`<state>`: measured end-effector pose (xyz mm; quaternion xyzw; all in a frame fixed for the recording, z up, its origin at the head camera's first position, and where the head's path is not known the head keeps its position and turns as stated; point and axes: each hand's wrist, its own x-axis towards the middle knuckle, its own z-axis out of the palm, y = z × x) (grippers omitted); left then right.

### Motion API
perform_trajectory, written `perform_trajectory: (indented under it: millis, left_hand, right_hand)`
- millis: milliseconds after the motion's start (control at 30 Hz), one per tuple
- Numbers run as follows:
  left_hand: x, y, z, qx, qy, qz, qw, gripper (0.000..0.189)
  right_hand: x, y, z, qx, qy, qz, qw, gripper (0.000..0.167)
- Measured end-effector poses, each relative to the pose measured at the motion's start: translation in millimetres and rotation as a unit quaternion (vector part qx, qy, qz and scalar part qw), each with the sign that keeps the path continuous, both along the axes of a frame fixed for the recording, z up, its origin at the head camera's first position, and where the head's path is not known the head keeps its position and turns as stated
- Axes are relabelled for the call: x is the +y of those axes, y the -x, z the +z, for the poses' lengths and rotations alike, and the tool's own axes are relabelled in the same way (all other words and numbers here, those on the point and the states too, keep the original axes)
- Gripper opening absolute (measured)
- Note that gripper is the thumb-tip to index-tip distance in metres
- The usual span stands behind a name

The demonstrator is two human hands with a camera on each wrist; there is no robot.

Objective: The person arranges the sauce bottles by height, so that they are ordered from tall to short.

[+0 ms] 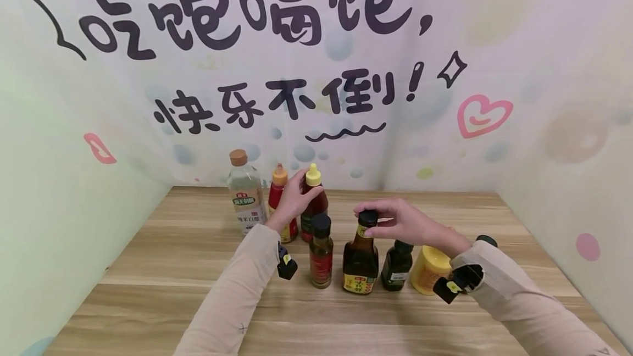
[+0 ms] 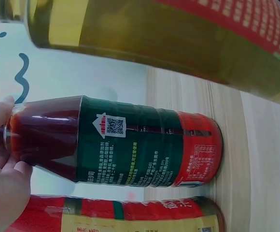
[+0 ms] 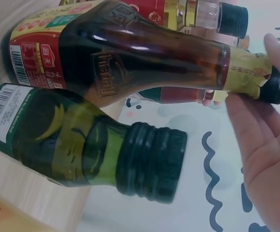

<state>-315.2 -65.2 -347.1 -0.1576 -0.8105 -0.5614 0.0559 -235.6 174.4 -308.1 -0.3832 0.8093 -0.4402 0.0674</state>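
Note:
My left hand (image 1: 293, 200) grips a dark red sauce bottle (image 1: 315, 222) with a yellow nozzle cap by its neck. In the left wrist view this bottle (image 2: 125, 145) shows a green and red label and stands on the wooden table. Fingers and thumb of my right hand (image 1: 403, 221) pinch the neck of a brown soy sauce bottle (image 1: 360, 260), just under its black cap. The right wrist view shows the same soy sauce bottle (image 3: 145, 55) at the right hand (image 3: 273, 159). Between the two held bottles, nearer me, stands a slim black-capped bottle (image 1: 321, 262).
A clear vinegar bottle (image 1: 245, 196) and a red bottle (image 1: 290, 232) with an orange cap stand left of the left hand. Right of the soy sauce bottle are a small green bottle (image 1: 397, 268) and a yellow-lidded jar (image 1: 431, 268). A black cap (image 1: 487, 240) shows behind the right forearm.

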Motion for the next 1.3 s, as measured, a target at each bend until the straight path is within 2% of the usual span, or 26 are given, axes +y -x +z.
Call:
perform_trajectory:
  millis: [200,433,667,967,1067,1133,1200,1300]
  left_hand:
    - [0.7,0.3,-0.3,0.003,-0.006,-0.007,0.9999,0.052]
    - [-1.1,-0.4,-1.6,0.004,0.006,-0.001,1.0000,0.051]
    - [-1.8,-0.6,-1.5,0.009,0.007,-0.004,0.9999,0.051]
    - [-2.6,0.1,-2.5,-0.002,-0.004,-0.008,1.0000,0.052]
    - [-2.2,-12.6,10.5,-0.010,-0.010,-0.011,0.9998,0.050]
    - [-2.4,-12.8,10.7,-0.009,-0.008,-0.013,0.9998,0.051]
    - [-2.2,-11.9,10.3,-0.012,-0.012,-0.014,0.9998,0.051]
    - [-2.6,0.7,-2.3,-0.002,-0.012,-0.015,0.9998,0.052]
  right_hand:
    - [2.1,-2.9,3.5,0.006,-0.024,0.008,0.9997,0.048]
    - [0.5,-4.4,0.6,0.002,-0.041,-0.009,0.9991,0.061]
    - [-2.8,-2.8,-4.3,-0.006,-0.030,-0.029,0.9991,0.055]
    - [-5.0,-4.9,-3.2,-0.027,-0.021,-0.056,0.9978,0.046]
    - [-6.1,-5.2,-2.8,-0.042,-0.009,-0.058,0.9974,0.044]
    - [-6.9,-5.5,-3.4,-0.053,-0.001,-0.065,0.9965,0.044]
    - [-7.6,-6.5,-4.1,-0.064,0.009,-0.071,0.9954,0.045]
    - [-8.6,-8.7,-5.1,-0.073,0.020,-0.083,0.9936,0.046]
